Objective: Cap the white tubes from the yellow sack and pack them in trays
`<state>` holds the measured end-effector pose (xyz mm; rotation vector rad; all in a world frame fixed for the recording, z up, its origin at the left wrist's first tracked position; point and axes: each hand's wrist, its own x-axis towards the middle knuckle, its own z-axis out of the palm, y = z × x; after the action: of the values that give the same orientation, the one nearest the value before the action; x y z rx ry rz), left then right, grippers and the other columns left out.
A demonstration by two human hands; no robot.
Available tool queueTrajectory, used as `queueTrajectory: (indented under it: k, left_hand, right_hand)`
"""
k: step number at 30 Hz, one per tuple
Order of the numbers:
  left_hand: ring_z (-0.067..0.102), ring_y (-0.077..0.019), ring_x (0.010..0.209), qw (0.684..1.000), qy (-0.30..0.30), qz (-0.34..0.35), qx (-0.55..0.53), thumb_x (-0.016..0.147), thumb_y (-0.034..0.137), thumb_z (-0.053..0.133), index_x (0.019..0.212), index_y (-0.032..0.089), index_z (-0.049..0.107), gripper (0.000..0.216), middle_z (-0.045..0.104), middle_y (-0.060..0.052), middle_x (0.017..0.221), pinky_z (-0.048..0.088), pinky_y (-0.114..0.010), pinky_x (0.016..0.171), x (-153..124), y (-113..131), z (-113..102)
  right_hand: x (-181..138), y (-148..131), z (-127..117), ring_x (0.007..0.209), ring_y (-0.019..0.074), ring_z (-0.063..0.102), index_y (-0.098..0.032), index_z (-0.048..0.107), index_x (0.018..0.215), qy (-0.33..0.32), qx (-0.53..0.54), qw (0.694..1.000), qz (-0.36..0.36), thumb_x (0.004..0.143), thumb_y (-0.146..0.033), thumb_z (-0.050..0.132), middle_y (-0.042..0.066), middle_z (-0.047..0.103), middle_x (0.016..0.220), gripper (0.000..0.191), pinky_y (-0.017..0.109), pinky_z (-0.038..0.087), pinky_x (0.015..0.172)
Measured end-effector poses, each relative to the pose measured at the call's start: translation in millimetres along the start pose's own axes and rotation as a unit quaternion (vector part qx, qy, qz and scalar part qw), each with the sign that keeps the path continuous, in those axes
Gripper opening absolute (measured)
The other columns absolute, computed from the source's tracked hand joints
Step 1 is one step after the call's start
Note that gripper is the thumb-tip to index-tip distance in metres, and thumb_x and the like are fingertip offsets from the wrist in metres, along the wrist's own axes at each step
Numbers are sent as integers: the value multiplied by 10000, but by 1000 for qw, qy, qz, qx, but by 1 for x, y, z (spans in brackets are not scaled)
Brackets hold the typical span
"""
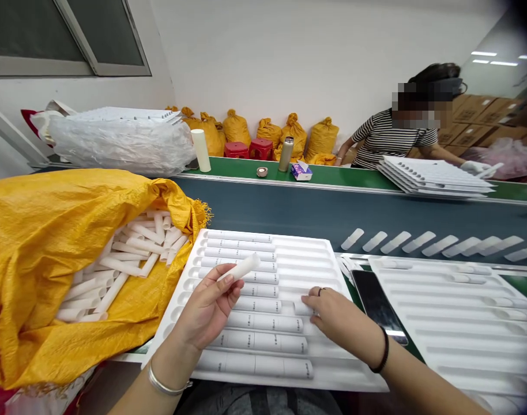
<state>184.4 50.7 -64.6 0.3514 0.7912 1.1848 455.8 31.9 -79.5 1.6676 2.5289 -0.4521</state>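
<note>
Head view: nearest the wearer, a metal bangle (166,385) circled the left wrist and a dark braided band (382,349) the right. The left hand (217,300) gripped a plain white tube (241,267) between thumb and fingers, tilted, its free end pointing up and to the right, above a white grooved tray (304,266). The right hand (332,314) was low over the same tray, fingertips at the end of a short white tube (302,308); whether the fingers were closed on it could not be told. Printed white tubes (255,341) lay end to end in the left part of the tray's grooves; upper right grooves were bare. Just right of the tray lay a black smartphone (378,305), then a second grooved tray (440,323) with a few scattered tubes. To the left, an open yellow woven sack (51,219) held a heap of loose white tubes (134,248). Beyond the trays ran a dark conveyor belt (281,210), slanted tubes (395,242) on its right stretch. On the green counter (241,165) behind it: a plastic-wrapped stack (120,141), a tall white cylinder (200,151), a small round tin (262,172), a thermos flask (286,154), a tissue box (301,172) and stacked trays (436,173), by which stood a person in a striped top (388,138). Farther back: red stools (236,150), tied yellow sacks (323,138), cardboard boxes (480,121).
</note>
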Motion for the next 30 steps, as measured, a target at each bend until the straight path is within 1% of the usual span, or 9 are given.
queueTrajectory:
  k: [4,7,10,13,15,19,24,26,30]
  left_hand:
    - [640,-85,693,1000,-15,-14,18,652,178,807,978,193,680,350,664,-11,840,545,-161,629,-5,3,-3]
    - [638,-83,725,999,-12,-25,44,616,167,828,959,186,697,368,681,-22,866,530,-159,672,-6,-5,2]
    - [619,-73,716,994,-28,-19,104,601,179,838,962,192,702,386,686,-13,841,509,-161,690,-4,-14,6]
    - [579,-66,680,975,-48,26,217,639,252,819,988,195,702,372,680,-4,837,485,-170,661,-3,-16,6]
    - [548,-63,654,955,-49,62,286,676,312,791,1011,197,698,365,668,7,799,464,-171,639,-4,-12,3]
    - [520,-78,629,921,-43,89,376,715,389,744,1037,192,688,381,635,20,699,437,-186,616,-9,0,2]
    - [611,-160,853,889,-72,89,443,769,442,674,1037,189,689,370,702,-36,924,465,-250,780,-12,6,6]
    - [621,-187,918,877,-92,83,465,787,440,655,1056,198,684,363,705,-44,980,465,-275,825,-13,6,7]
    - [618,-191,911,807,-91,197,550,826,380,621,1098,223,669,318,695,-46,997,463,-285,805,-16,7,6]
  right_hand:
    - [-8,6,3,832,245,610,-145,629,931,71,25,997,6,784,-85,550,95,632,919,177,387,507,728]
    - [-8,3,-11,725,186,595,-165,573,990,152,145,978,12,843,-200,550,50,616,834,153,318,507,634]
    - [1,-8,-27,780,156,602,-209,562,1112,223,263,936,-65,892,-274,536,36,630,887,232,281,514,680]
    - [11,-16,-33,881,152,599,-240,560,1185,262,304,902,-160,919,-236,508,45,640,994,271,294,503,793]
    - [16,-18,-33,872,147,596,-247,563,1183,285,332,885,-161,921,-217,509,43,635,1009,269,295,503,796]
    - [19,-15,-35,801,131,593,-268,562,1181,282,382,869,-135,918,-212,527,29,630,971,271,263,515,715]
    - [19,-19,-47,1010,163,585,-250,538,1211,270,280,887,-250,902,-146,531,55,624,1091,326,302,483,880]
    - [21,-23,-48,997,168,596,-230,528,1214,254,261,896,-254,911,-160,516,67,631,1083,311,308,488,869]
    - [25,-28,-44,880,166,624,-209,555,1162,244,278,909,-190,924,-233,508,73,657,1016,243,292,513,759]
